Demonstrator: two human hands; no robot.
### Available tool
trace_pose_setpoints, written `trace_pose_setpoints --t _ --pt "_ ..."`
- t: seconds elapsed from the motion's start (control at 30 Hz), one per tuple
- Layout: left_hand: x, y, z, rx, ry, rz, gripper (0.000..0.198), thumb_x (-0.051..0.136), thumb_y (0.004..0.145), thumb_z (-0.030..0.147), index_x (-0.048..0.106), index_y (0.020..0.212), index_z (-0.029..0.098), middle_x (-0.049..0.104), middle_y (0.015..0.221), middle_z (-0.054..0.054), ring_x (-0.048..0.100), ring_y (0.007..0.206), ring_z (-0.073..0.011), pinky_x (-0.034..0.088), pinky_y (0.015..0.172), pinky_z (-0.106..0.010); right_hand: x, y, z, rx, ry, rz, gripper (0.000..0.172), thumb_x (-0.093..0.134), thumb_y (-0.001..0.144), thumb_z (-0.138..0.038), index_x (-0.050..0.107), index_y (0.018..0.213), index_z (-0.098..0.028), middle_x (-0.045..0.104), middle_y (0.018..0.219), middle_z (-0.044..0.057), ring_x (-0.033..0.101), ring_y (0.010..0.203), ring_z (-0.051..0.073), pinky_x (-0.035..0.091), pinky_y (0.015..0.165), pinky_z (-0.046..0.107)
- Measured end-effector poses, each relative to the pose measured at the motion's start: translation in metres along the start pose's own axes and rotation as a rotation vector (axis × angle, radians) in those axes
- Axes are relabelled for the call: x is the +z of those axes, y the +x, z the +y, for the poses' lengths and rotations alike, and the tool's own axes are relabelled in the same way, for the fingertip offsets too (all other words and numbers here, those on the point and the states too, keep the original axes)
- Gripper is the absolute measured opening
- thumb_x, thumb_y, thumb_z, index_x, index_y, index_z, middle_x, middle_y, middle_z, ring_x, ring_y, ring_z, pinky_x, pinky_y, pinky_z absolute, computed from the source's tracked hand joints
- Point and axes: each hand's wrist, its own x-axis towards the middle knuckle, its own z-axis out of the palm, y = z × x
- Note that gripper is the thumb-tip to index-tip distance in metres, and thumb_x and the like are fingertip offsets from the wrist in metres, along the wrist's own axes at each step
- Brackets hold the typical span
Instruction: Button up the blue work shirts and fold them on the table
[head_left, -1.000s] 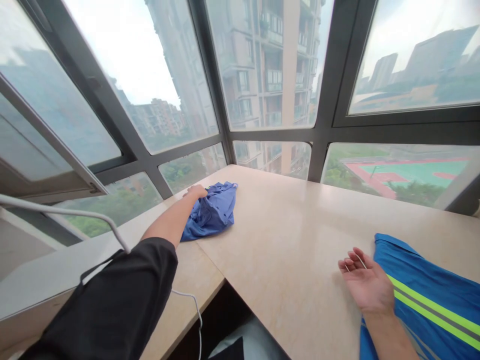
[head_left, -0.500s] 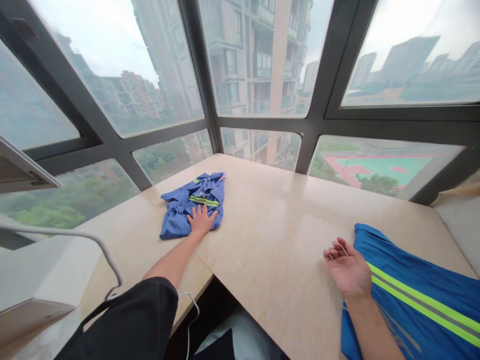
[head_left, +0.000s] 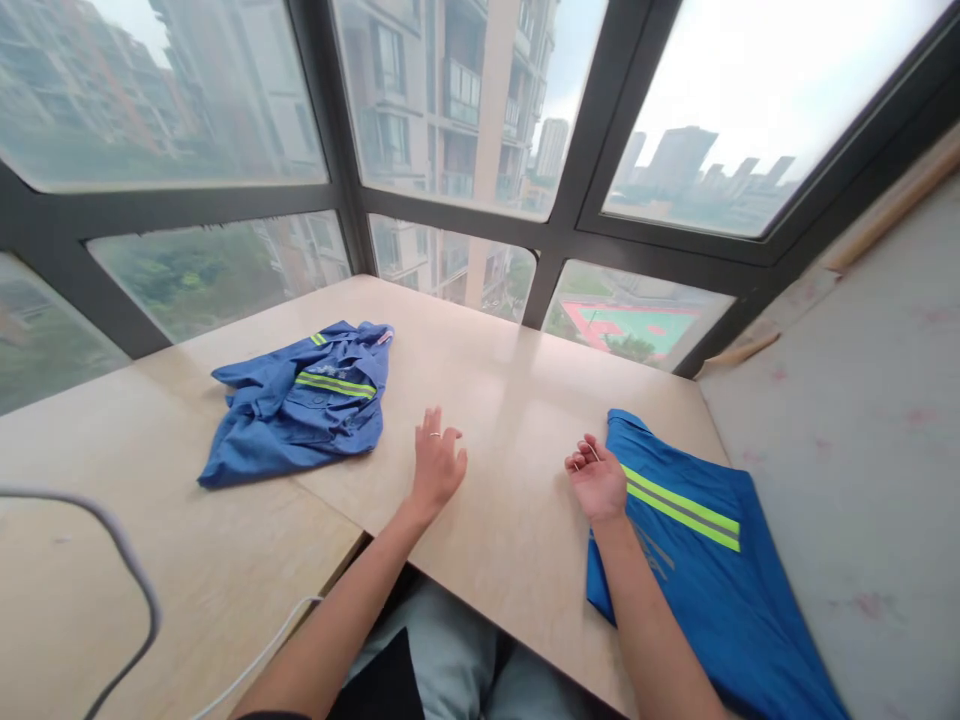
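Note:
My left hand (head_left: pixel 439 465) hovers over or rests on the table, fingers stretched out and holding nothing; a ring shows on one finger. To its left lies a folded blue work jacket (head_left: pixel 300 405) with yellow-green reflective stripes, apart from the hand. Palm up, my right hand (head_left: pixel 600 485) has its fingers curled in, with a thin white strand showing between them; what the strand is I cannot make out. Beneath and beside my right forearm lies a brighter blue garment (head_left: pixel 697 590), spread flat, with a yellow-green and grey stripe across it.
The pale tabletop (head_left: pixel 495 400) fits into a window corner with dark frames (head_left: pixel 345 190). A grey cable (head_left: pixel 139 580) arches at the left, and a thin white cord (head_left: pixel 262 650) runs near the table's front edge. A papered wall (head_left: pixel 847 430) closes the right side.
My left hand has come off the folded jacket and moved right, towards the middle of the table. The view has turned right. My right hand keeps its curled pose beside the brighter blue garment.

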Motion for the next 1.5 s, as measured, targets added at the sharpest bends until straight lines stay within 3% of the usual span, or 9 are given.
trace_pose_setpoints --t 0.2,0.5,0.73,0.8,0.9,1.03,1.13,1.3,1.5 --pt "0.031 -0.027 0.062 0.197 -0.392 -0.169 0.006 0.056 0.089 0.02 0.06 0.084 0.019 0.067 0.096 -0.009 0.065 0.094 -0.022 0.053 0.084 -0.037 0.003 -0.001 0.005 -0.072 -0.036 -0.005 0.02 0.073 0.069 -0.024 0.065 0.086 -0.018 0.062 0.071 -0.003 0.053 0.055 0.006 0.048 0.052 0.018" --pt "0.025 -0.015 0.055 0.077 -0.63 -0.282 0.02 0.057 0.085 0.039 0.062 0.077 0.021 0.067 0.078 -0.003 0.061 0.069 -0.0176 0.049 0.067 -0.031 0.01 -0.006 0.009 -0.334 -0.394 -0.036 0.02 0.07 0.065 -0.029 0.065 0.082 -0.018 0.061 0.065 -0.004 0.05 0.054 0.008 0.043 0.053 0.022" --pt "0.024 -0.011 0.054 -0.007 -0.665 -0.272 0.027 0.059 0.077 0.051 0.064 0.076 0.024 0.07 0.074 -0.003 0.064 0.067 -0.022 0.052 0.067 -0.036 -0.009 -0.035 -0.04 -0.512 -0.884 -0.139 0.028 0.062 0.078 -0.037 0.061 0.101 -0.02 0.064 0.081 -0.001 0.058 0.066 0.012 0.051 0.066 0.028" --pt "0.024 -0.011 0.053 -0.003 -0.659 -0.276 0.027 0.06 0.077 0.051 0.065 0.076 0.024 0.07 0.075 -0.003 0.064 0.067 -0.0224 0.052 0.068 -0.037 -0.027 -0.041 -0.067 -0.548 -1.123 -0.067 0.035 0.059 0.079 -0.035 0.059 0.11 -0.019 0.064 0.093 0.003 0.061 0.078 0.015 0.052 0.073 0.031" --pt "0.024 -0.013 0.053 0.009 -0.656 -0.292 0.027 0.059 0.077 0.05 0.064 0.076 0.024 0.07 0.075 -0.003 0.065 0.069 -0.0226 0.052 0.069 -0.036 -0.059 -0.046 -0.11 -0.565 -1.571 0.234 0.052 0.057 0.077 -0.023 0.051 0.128 -0.016 0.058 0.125 0.013 0.056 0.112 0.023 0.047 0.095 0.038" --pt "0.026 -0.014 0.053 0.021 -0.65 -0.302 0.026 0.059 0.077 0.049 0.064 0.077 0.023 0.07 0.078 -0.004 0.065 0.071 -0.0225 0.051 0.07 -0.036 -0.093 -0.05 -0.146 -0.298 -1.928 0.563 0.065 0.059 0.076 -0.017 0.041 0.138 -0.005 0.05 0.138 0.023 0.045 0.131 0.032 0.037 0.108 0.043" --pt "0.025 -0.015 0.053 0.029 -0.643 -0.305 0.026 0.059 0.078 0.048 0.064 0.078 0.023 0.069 0.078 -0.004 0.065 0.071 -0.0219 0.05 0.07 -0.035 -0.105 -0.054 -0.152 -0.183 -1.95 0.595 0.06 0.061 0.077 -0.017 0.045 0.134 -0.006 0.058 0.128 0.024 0.055 0.119 0.035 0.043 0.1 0.043" --pt "0.023 -0.015 0.053 0.036 -0.657 -0.316 0.024 0.059 0.079 0.046 0.063 0.077 0.022 0.068 0.077 -0.003 0.064 0.07 -0.0206 0.05 0.068 -0.034 -0.104 -0.065 -0.156 -0.26 -1.903 0.551 0.059 0.056 0.082 -0.017 0.043 0.139 -0.015 0.061 0.128 0.017 0.056 0.119 0.032 0.043 0.101 0.042" --pt "0.019 -0.015 0.059 -0.007 -0.65 -0.295 0.026 0.06 0.078 0.047 0.064 0.075 0.021 0.068 0.074 -0.003 0.062 0.068 -0.0196 0.05 0.068 -0.033 -0.04 -0.072 -0.129 -0.637 -1.486 0.494 0.062 0.058 0.082 -0.028 0.042 0.141 -0.016 0.065 0.116 0.012 0.06 0.109 0.029 0.046 0.098 0.043"
